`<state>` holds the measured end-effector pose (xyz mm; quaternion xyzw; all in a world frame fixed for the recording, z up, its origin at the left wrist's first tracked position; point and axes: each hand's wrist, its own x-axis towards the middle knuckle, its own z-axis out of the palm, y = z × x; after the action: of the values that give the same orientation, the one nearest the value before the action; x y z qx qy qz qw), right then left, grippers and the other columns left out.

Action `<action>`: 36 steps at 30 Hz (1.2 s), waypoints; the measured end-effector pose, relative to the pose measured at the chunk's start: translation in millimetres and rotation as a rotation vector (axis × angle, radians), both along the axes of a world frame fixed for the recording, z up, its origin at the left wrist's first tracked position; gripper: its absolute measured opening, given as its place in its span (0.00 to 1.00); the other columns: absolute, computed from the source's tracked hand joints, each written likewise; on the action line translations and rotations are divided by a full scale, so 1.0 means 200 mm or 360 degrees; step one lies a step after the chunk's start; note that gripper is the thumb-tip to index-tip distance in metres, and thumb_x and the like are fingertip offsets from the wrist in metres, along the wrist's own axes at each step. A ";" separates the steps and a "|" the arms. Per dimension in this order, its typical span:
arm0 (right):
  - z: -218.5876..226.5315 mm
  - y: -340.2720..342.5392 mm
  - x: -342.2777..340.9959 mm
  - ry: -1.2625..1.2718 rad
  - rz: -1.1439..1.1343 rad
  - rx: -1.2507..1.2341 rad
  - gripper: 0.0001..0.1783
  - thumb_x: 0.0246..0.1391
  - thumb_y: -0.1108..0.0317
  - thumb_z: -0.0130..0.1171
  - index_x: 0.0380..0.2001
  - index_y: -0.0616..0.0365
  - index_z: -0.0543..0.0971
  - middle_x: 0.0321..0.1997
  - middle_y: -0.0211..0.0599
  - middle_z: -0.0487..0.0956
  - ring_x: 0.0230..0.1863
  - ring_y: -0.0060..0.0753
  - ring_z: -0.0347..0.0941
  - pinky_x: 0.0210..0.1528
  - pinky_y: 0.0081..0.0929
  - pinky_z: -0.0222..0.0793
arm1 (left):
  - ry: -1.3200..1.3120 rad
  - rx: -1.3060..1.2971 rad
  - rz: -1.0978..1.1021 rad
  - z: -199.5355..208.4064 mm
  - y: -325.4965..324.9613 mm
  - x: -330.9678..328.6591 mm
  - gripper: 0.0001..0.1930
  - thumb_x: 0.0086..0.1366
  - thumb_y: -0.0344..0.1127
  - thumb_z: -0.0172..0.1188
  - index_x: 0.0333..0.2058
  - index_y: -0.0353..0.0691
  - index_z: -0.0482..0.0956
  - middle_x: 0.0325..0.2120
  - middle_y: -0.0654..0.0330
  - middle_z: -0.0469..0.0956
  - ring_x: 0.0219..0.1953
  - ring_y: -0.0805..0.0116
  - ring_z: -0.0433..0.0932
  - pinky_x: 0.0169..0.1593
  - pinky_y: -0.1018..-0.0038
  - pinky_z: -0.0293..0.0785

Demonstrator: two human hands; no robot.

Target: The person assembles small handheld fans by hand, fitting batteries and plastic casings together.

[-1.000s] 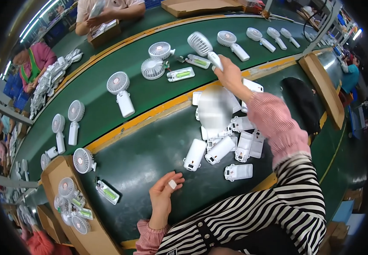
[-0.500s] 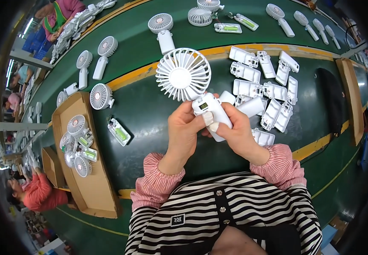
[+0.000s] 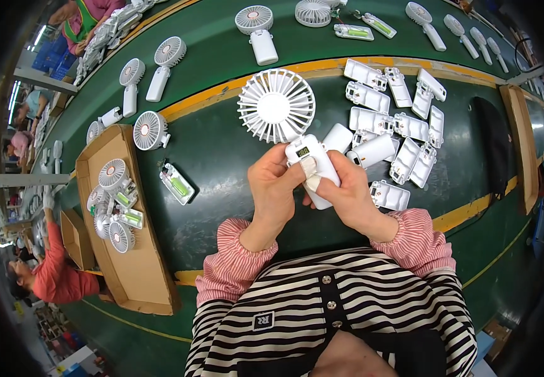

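- Grips, with closed left hand [image 3: 271, 190] and right hand [image 3: 353, 198], the handle [image 3: 322, 164] of a white handheld fan [image 3: 303, 142] above the green bench [image 3: 222, 160].
- Lays the left thumb, white-wrapped at the tip, just below a small display [image 3: 303, 152].
- Holds the round fan head [image 3: 276, 107] beyond both hands.
- Has white casings [image 3: 370, 119] heaped at right.
- Has an open casing [image 3: 178, 184] with a green cell at left, near a cardboard tray [image 3: 143, 270] bearing fans [image 3: 121, 237].
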<state>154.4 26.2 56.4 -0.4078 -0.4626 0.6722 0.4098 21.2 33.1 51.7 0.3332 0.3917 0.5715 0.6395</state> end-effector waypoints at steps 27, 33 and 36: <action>-0.15 1.93 0.65 -0.2279 -0.0245 0.0477 0.39 0.31 0.51 0.63 0.49 0.57 0.65 0.49 0.47 0.72 0.52 0.48 0.65 0.55 0.53 0.53 | -0.0104 -0.0557 0.0070 -0.20 -0.03 -0.25 0.16 0.52 0.26 0.54 0.40 0.26 0.70 0.35 0.44 0.75 0.36 0.52 0.77 0.43 0.61 0.74; -0.24 1.94 0.76 -0.2228 -0.0465 0.0491 0.14 0.33 0.67 0.58 0.24 0.67 0.76 0.27 0.51 0.77 0.28 0.45 0.75 0.31 0.35 0.71 | -0.0170 -0.0600 -0.0081 -0.25 -0.04 -0.23 0.15 0.56 0.26 0.52 0.42 0.27 0.70 0.37 0.48 0.75 0.38 0.57 0.77 0.43 0.66 0.74; -0.20 1.94 0.76 -0.1899 -0.0403 0.0129 0.09 0.37 0.72 0.55 0.22 0.69 0.75 0.22 0.49 0.76 0.20 0.43 0.75 0.22 0.36 0.71 | -0.0173 -0.0611 -0.0083 -0.28 -0.04 -0.23 0.16 0.55 0.27 0.54 0.42 0.25 0.69 0.36 0.45 0.75 0.37 0.53 0.76 0.44 0.62 0.74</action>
<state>306.4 415.0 16.8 -0.7498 -0.5855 0.2558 0.1718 -25.3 25.3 -4.3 0.1840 0.4496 0.4866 0.7261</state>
